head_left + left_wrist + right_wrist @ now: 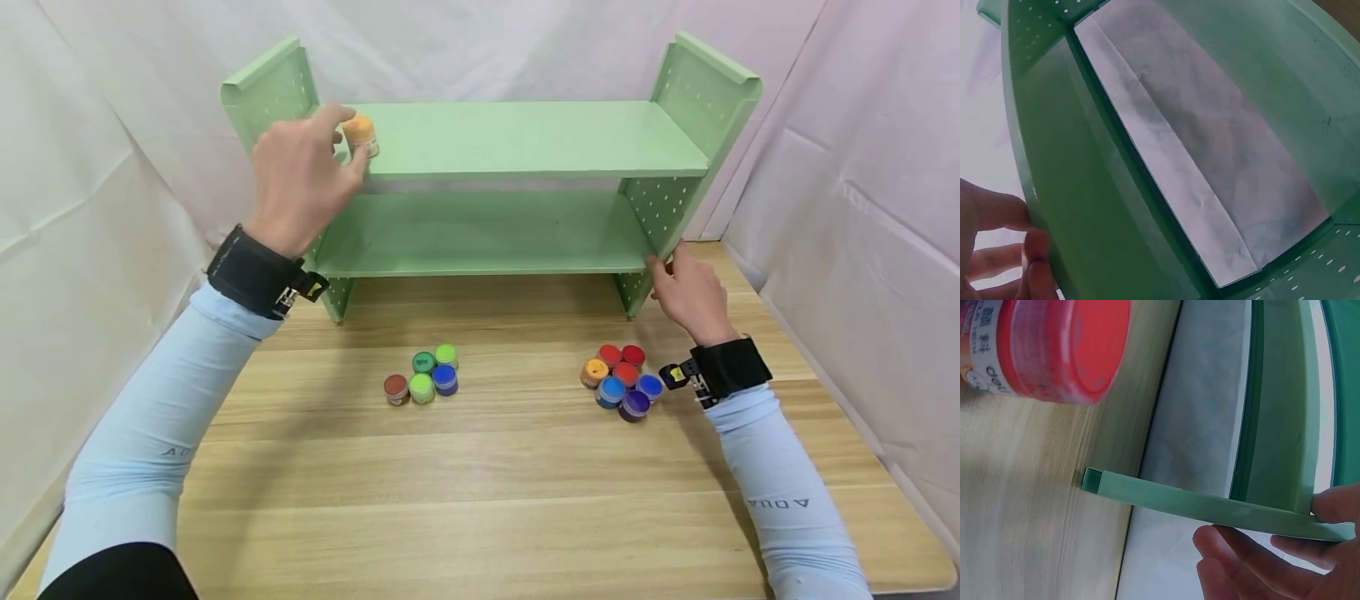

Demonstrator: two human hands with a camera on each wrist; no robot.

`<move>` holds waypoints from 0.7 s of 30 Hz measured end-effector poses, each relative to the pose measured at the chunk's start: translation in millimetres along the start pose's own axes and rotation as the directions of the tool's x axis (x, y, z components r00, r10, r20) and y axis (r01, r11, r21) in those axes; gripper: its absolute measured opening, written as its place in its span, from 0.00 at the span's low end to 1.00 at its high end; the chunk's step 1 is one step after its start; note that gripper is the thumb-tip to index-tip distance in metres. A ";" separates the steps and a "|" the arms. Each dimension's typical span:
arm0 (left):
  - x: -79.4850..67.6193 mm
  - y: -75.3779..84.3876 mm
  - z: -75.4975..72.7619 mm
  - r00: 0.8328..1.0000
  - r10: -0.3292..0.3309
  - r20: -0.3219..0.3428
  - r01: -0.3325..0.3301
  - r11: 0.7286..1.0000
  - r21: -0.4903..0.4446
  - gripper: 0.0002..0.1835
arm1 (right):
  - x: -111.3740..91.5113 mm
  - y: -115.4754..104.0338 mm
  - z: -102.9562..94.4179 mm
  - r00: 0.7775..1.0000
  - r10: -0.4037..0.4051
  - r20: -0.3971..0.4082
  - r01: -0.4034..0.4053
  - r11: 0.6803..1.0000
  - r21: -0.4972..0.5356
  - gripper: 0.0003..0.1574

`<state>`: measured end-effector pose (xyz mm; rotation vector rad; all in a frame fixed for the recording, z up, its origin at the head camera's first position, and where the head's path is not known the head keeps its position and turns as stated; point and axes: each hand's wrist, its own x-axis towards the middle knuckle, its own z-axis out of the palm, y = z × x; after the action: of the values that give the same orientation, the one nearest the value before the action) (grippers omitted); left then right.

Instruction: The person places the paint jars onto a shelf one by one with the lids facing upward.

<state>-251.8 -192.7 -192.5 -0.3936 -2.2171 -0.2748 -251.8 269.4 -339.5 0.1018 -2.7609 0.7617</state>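
My left hand point(302, 173) holds a small paint jar point(361, 132) with an orange lid between thumb and fingers, at the left end of the top board of a light green two-tier shelf point(510, 140). In the left wrist view, the fingers point(999, 209) show beside the green board's front edge, and the jar is hidden. My right hand point(692, 293) grips the front edge of the shelf's right side panel point(671, 196), low down by the lower board. The right wrist view has the thumb on the inner face of that panel point(1210, 507) and the other fingers outside it.
On the wooden table point(480, 492), several paint jars point(422, 388) with green, blue and brown lids stand in front of the shelf's left half. Another cluster of jars point(626, 374), lidded red, orange, blue and purple, stands near my right wrist. White cloth point(480, 50) hangs behind and at both sides.
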 end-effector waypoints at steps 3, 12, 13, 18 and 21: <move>-4.6 1.1 -0.5 0.998 0.017 -0.059 -0.018 1.000 -0.017 0.17 | 0.6 0.6 0.6 1.000 -0.002 0.002 0.002 1.000 0.001 0.36; -34.9 14.7 8.3 0.900 0.126 -0.418 -0.131 0.991 0.018 0.13 | 0.6 0.8 2.1 1.000 0.010 0.005 -0.010 1.000 0.002 0.37; -39.0 16.1 10.0 0.896 0.129 -0.425 -0.138 0.990 0.008 0.13 | 0.7 0.8 2.0 1.000 0.010 0.005 -0.010 1.000 0.003 0.37; -55.7 17.7 16.9 0.909 0.115 -0.401 -0.140 0.989 -0.035 0.14 | 1.0 0.6 1.8 1.000 0.004 0.002 -0.004 1.000 0.006 0.37; -63.5 16.2 21.7 0.917 0.112 -0.382 -0.148 0.987 -0.068 0.13 | 0.5 0.7 1.6 1.000 0.006 0.002 -0.006 1.000 0.004 0.37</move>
<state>-223.6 -182.4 -254.7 -0.4943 -1.7952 -0.3540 -252.8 269.2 -341.1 0.0956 -2.7632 0.7693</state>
